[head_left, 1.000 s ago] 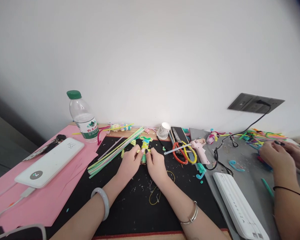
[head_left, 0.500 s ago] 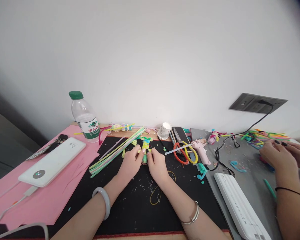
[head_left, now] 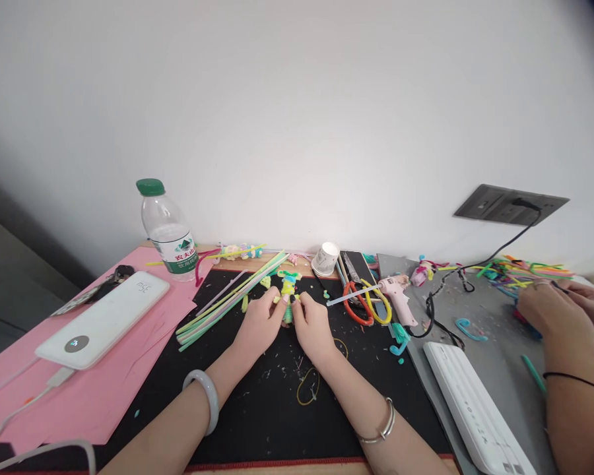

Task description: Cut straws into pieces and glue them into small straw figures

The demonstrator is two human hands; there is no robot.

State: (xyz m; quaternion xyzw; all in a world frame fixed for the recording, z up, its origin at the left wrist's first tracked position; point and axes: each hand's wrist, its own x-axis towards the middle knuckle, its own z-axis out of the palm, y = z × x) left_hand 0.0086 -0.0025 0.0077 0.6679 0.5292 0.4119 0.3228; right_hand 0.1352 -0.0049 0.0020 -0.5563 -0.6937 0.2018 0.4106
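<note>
My left hand (head_left: 256, 324) and my right hand (head_left: 312, 326) meet over a black mat (head_left: 257, 409), both pinched on a small yellow, green and blue pipe-cleaner figure (head_left: 288, 286) that stands between their fingertips. The lower part of the figure is hidden by my fingers. A bundle of pale green and yellow pipe cleaners (head_left: 228, 299) lies just left of my left hand. Two thin yellow wire loops (head_left: 307, 390) lie on the mat beside my right wrist.
A water bottle (head_left: 169, 232) and a white power bank (head_left: 102, 319) on pink paper (head_left: 44, 402) are at left. A paper cup (head_left: 325, 258), scissors (head_left: 359, 297) and a pink glue gun (head_left: 397, 298) are at right. Another person's hands (head_left: 557, 315) work over a grey mat beside a second white power bank (head_left: 475, 415).
My fingers have shifted slightly on the pipe-cleaner figure. The other person's hands at right have moved a little.
</note>
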